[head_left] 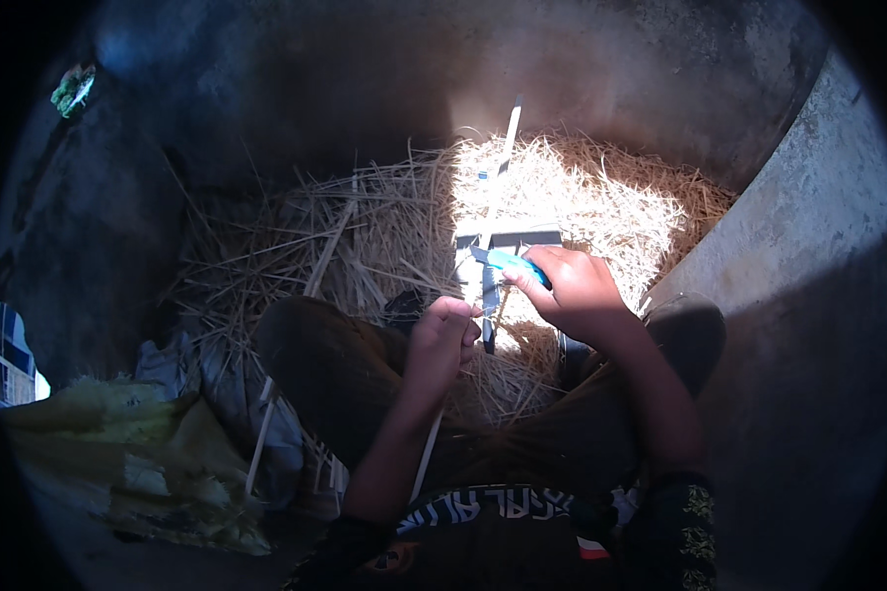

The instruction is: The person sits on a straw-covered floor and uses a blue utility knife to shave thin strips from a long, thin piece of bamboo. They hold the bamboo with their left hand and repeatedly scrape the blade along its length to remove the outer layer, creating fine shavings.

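Seemingly for steadiness, the person sits low on a heap of dry yellow straw [384, 236], knees drawn up, so both hands meet just above the lap where sunlight falls. The left hand [443, 335] is curled into a closed fist, its grip wrapped around a long thin pale strip of split cane or similar [490, 222], which runs up from the fist, past the other hand and out over the straw toward the wall; holding it low down likely keeps the strip from swinging. The right hand [574, 291] has its grip closed on a small knife with a turquoise handle [511, 262], the dark blade end pointing left and lying against the strip just above the left fist, so the tool appears braced across the piece it meets. Whether the blade bites in I cannot tell. Another pale strip [262, 433] lies beside the left knee, near a crumpled yellowish sack [128, 453], within reach. A rough grey concrete wall [818, 246] curves close on the right.
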